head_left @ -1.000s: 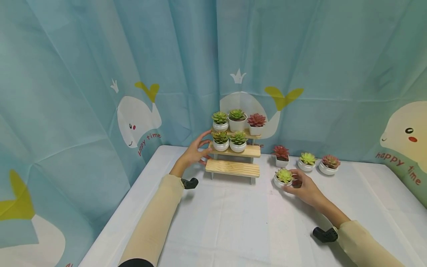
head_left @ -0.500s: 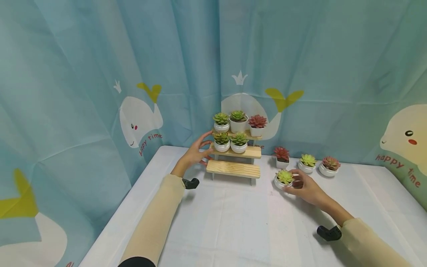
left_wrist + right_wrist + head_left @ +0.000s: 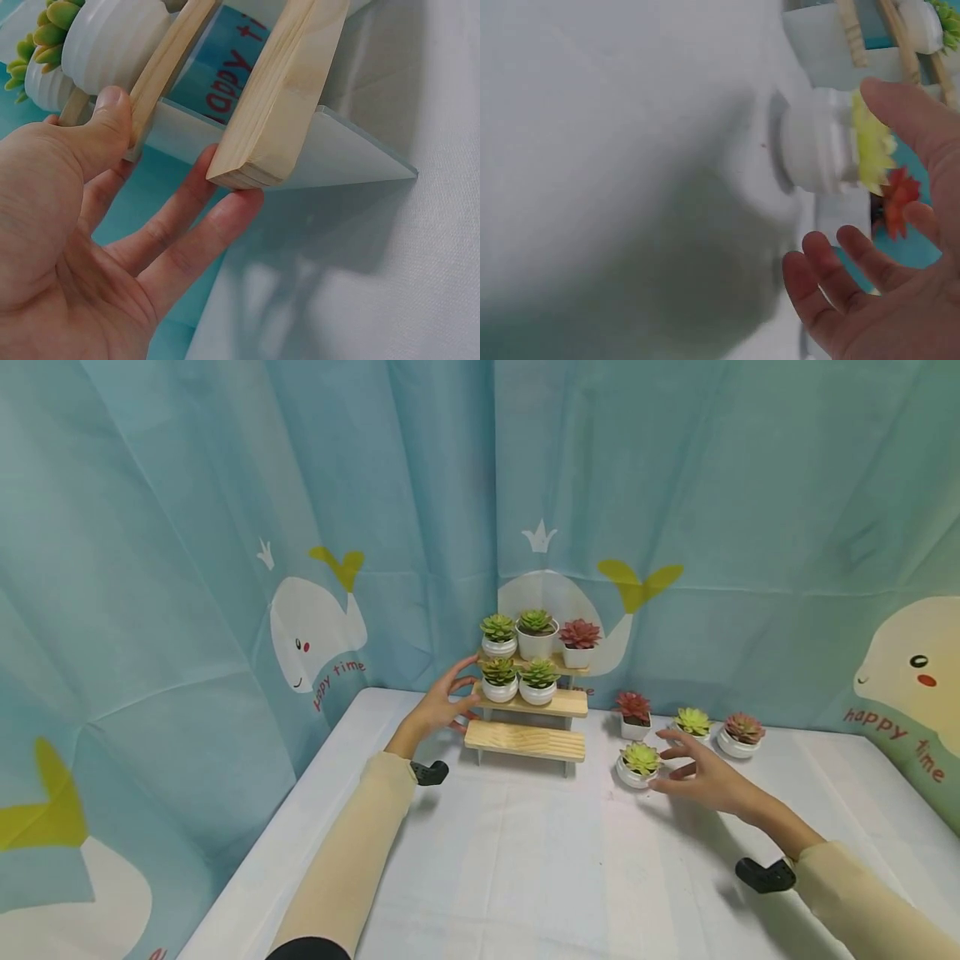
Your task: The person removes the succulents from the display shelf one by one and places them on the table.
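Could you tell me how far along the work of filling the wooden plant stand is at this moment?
Five potted succulents sit on the wooden stand: three on the top step, two on the middle; the bottom step is bare. The left hand touches the stand's left end. The right hand, fingers spread, is beside the yellow-green succulent without gripping it. Four pots remain on the table.

Right wrist view blurred; red succulent [image 3: 897, 201] half behind fingers [image 3: 870, 259]
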`<action>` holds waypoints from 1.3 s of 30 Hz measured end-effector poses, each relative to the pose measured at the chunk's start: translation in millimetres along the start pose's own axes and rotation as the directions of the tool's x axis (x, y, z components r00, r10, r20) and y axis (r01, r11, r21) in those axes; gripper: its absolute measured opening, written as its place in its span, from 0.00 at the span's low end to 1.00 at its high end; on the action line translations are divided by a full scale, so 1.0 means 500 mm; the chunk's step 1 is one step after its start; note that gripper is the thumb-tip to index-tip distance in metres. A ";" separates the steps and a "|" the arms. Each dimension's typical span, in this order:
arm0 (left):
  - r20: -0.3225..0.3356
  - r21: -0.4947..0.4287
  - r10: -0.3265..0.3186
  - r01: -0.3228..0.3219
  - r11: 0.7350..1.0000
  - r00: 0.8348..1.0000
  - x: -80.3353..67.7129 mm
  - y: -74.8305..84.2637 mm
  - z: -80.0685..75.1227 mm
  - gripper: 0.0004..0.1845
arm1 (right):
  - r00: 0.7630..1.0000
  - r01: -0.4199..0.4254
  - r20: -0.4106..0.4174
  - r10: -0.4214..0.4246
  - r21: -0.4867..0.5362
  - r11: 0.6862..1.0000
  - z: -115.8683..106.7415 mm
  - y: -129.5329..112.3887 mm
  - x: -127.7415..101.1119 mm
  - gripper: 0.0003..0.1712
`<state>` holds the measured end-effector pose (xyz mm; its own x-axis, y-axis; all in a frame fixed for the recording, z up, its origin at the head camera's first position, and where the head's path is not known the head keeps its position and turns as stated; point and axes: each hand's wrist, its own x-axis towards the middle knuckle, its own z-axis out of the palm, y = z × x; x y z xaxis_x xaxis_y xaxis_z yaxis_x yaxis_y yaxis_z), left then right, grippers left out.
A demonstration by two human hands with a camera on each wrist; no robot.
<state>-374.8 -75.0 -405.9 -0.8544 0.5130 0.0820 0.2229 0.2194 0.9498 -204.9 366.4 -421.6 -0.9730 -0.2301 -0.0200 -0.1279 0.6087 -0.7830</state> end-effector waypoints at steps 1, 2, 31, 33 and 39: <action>-0.001 0.003 -0.001 0.001 1.000 1.000 0.000 0.000 0.001 0.41 | 1.000 0.004 0.003 -0.004 0.002 1.000 -0.005 -0.003 -0.002 0.53; -0.002 0.004 -0.002 0.002 1.000 1.000 -0.001 0.000 0.001 0.41 | 1.000 0.012 0.005 -0.012 0.001 1.000 -0.009 -0.007 -0.004 0.53; 0.006 -0.017 0.008 -0.008 1.000 1.000 -0.010 0.002 0.003 0.41 | 0.989 0.114 -0.075 -0.124 -0.135 0.984 -0.085 -0.103 0.006 0.51; 0.009 -0.020 0.004 -0.004 1.000 1.000 -0.009 0.002 0.003 0.41 | 0.990 0.109 -0.072 -0.119 -0.129 0.986 -0.083 -0.108 0.010 0.51; 0.010 -0.020 0.012 -0.011 1.000 1.000 -0.007 0.000 0.002 0.40 | 0.988 0.131 -0.069 -0.140 -0.118 0.984 -0.077 -0.123 0.025 0.50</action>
<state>-371.4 -75.8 -406.6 -0.8473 0.5235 0.0901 0.2233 0.1971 0.9546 -216.6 355.2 -349.8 -0.9564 -0.2600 0.1330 -0.2764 0.6585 -0.7000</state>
